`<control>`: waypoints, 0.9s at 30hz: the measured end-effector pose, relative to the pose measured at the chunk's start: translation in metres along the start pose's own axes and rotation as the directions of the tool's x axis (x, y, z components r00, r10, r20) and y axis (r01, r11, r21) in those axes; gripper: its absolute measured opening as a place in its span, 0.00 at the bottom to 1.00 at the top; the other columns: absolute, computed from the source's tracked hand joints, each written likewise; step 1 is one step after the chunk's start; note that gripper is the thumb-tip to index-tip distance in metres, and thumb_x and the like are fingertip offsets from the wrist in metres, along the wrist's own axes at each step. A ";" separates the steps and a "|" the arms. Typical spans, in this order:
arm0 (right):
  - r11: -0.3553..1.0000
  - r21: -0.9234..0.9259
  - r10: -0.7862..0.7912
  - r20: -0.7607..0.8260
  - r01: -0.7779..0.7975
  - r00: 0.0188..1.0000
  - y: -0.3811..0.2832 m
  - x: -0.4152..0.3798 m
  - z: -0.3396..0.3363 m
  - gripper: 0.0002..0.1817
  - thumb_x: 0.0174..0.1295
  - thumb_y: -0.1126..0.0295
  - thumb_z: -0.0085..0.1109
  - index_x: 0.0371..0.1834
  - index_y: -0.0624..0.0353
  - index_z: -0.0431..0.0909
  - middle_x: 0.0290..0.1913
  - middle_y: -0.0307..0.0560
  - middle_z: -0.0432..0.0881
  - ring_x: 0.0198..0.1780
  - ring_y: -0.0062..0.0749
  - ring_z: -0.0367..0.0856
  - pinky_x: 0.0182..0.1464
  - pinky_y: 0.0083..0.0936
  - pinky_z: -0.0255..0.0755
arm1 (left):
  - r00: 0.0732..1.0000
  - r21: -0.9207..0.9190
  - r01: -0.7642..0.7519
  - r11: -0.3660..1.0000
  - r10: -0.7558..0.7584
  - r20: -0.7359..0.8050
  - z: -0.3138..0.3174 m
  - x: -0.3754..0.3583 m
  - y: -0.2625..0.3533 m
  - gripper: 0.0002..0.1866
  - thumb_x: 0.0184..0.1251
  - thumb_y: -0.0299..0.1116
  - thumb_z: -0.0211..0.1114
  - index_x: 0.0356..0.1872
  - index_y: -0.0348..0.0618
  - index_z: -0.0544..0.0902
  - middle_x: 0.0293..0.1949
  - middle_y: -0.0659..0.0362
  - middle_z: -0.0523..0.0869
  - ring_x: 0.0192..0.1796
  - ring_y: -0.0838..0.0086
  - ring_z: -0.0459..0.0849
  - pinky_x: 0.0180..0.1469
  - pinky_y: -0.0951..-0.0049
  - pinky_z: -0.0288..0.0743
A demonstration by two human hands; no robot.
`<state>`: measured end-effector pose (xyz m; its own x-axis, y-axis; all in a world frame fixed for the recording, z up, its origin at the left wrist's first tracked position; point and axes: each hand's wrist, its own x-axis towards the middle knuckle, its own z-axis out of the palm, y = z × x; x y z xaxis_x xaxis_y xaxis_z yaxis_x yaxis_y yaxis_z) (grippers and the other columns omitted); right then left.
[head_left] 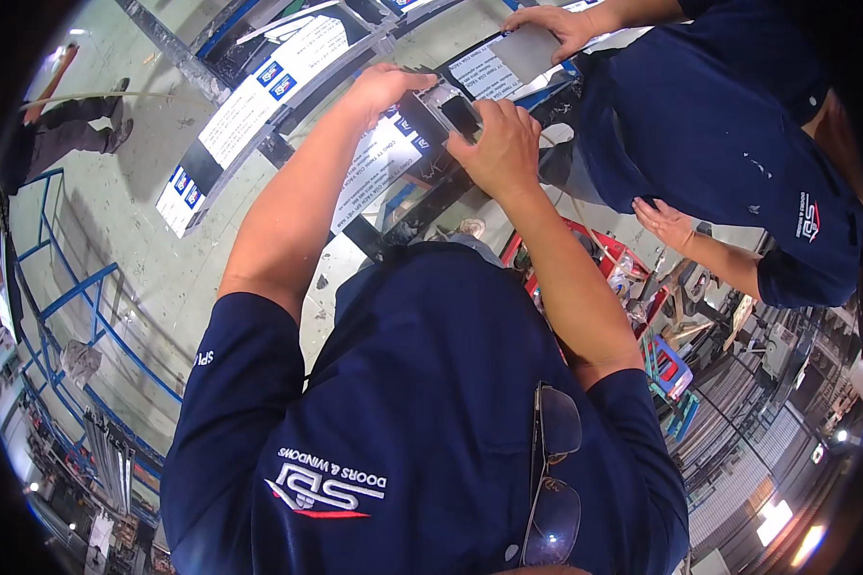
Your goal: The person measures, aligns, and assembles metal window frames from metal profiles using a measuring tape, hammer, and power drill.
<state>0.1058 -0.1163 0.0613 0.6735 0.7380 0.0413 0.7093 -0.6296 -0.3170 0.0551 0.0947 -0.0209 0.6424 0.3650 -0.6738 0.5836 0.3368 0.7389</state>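
Observation:
A metal window-frame profile [379,168], covered with white printed film, lies before me, its hollow cut end [441,105] facing up between my hands. My left hand [385,93] is closed over the far left edge of that end, fingers pointing right. From the right, my right hand [503,149] grips the same end, thumb below and fingers bent over the dark opening. Whether a small part sits under the fingers is hidden.
A co-worker's hand [558,29] rests on a grey plate [520,56] over another filmed profile [479,77]. Their other hand [666,225] hangs nearer me. Another filmed profile [235,120] lies left. Blue metal racks [77,287] stand left; a red tool cart [585,240] stands right.

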 end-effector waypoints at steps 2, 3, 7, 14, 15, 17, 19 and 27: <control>1.000 0.006 -0.015 -0.001 0.016 1.000 0.000 0.001 0.000 0.27 0.50 0.54 0.70 0.50 0.58 0.80 0.48 0.50 0.81 0.54 0.47 0.77 0.61 0.43 0.65 | 1.000 -0.014 -0.004 1.000 0.004 -0.002 0.001 -0.003 0.002 0.30 0.49 0.46 0.82 0.48 0.38 0.81 0.45 0.55 0.85 0.47 0.67 0.79 0.54 0.60 0.71; 1.000 0.006 -0.015 -0.001 0.015 1.000 0.001 0.002 0.000 0.27 0.50 0.54 0.70 0.50 0.58 0.80 0.48 0.50 0.81 0.54 0.47 0.77 0.61 0.43 0.65 | 1.000 -0.027 -0.007 1.000 0.007 -0.005 0.001 -0.005 0.003 0.29 0.50 0.45 0.81 0.47 0.38 0.81 0.44 0.56 0.85 0.46 0.68 0.79 0.53 0.62 0.72; 1.000 0.008 -0.014 -0.001 0.014 1.000 0.002 0.003 0.004 0.26 0.50 0.54 0.70 0.49 0.58 0.80 0.47 0.50 0.82 0.54 0.48 0.78 0.60 0.43 0.66 | 1.000 -0.028 -0.012 1.000 0.013 0.007 0.001 -0.004 0.003 0.28 0.50 0.45 0.82 0.47 0.38 0.81 0.43 0.56 0.85 0.45 0.68 0.79 0.51 0.64 0.72; 0.999 0.001 -0.043 -0.087 0.043 0.995 -0.001 0.001 0.007 0.23 0.48 0.56 0.72 0.43 0.58 0.80 0.44 0.49 0.80 0.52 0.46 0.76 0.61 0.43 0.65 | 1.000 0.032 -0.029 0.999 0.029 -0.004 0.000 0.000 0.003 0.35 0.52 0.41 0.82 0.58 0.34 0.77 0.47 0.53 0.86 0.42 0.70 0.88 0.44 0.66 0.85; 0.999 0.002 -0.044 -0.086 0.045 0.995 -0.001 0.001 0.008 0.23 0.48 0.56 0.72 0.43 0.58 0.80 0.44 0.49 0.80 0.52 0.46 0.76 0.61 0.43 0.65 | 1.000 0.048 -0.021 0.999 0.022 -0.005 -0.001 -0.002 0.003 0.35 0.52 0.41 0.82 0.58 0.34 0.76 0.47 0.53 0.86 0.42 0.70 0.88 0.44 0.66 0.85; 0.999 0.005 -0.039 -0.083 0.039 0.996 -0.002 0.002 0.008 0.23 0.48 0.56 0.72 0.43 0.58 0.80 0.44 0.48 0.80 0.52 0.46 0.76 0.61 0.43 0.65 | 1.000 0.021 -0.018 1.000 0.018 -0.007 0.000 -0.004 0.002 0.32 0.50 0.44 0.82 0.52 0.36 0.79 0.45 0.54 0.85 0.45 0.68 0.84 0.49 0.64 0.78; 0.999 0.004 -0.048 -0.079 0.048 0.996 0.000 0.002 0.008 0.23 0.48 0.56 0.72 0.42 0.58 0.80 0.44 0.48 0.80 0.52 0.46 0.76 0.61 0.43 0.65 | 1.000 -0.007 -0.014 1.000 0.014 -0.006 0.001 -0.003 0.001 0.30 0.49 0.46 0.82 0.47 0.37 0.81 0.44 0.55 0.84 0.47 0.66 0.79 0.54 0.61 0.71; 0.999 0.005 -0.054 -0.049 0.054 0.997 0.002 0.004 0.006 0.22 0.47 0.57 0.72 0.41 0.58 0.79 0.43 0.48 0.80 0.51 0.46 0.76 0.61 0.41 0.65 | 0.999 -0.034 -0.034 0.999 0.035 0.036 0.000 0.001 -0.001 0.31 0.49 0.47 0.82 0.49 0.37 0.81 0.48 0.53 0.85 0.51 0.65 0.79 0.57 0.60 0.70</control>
<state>0.1087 -0.1130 0.0550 0.6436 0.7582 0.1048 0.7439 -0.5874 -0.3186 0.0549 0.0945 -0.0224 0.6797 0.3454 -0.6471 0.5445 0.3535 0.7606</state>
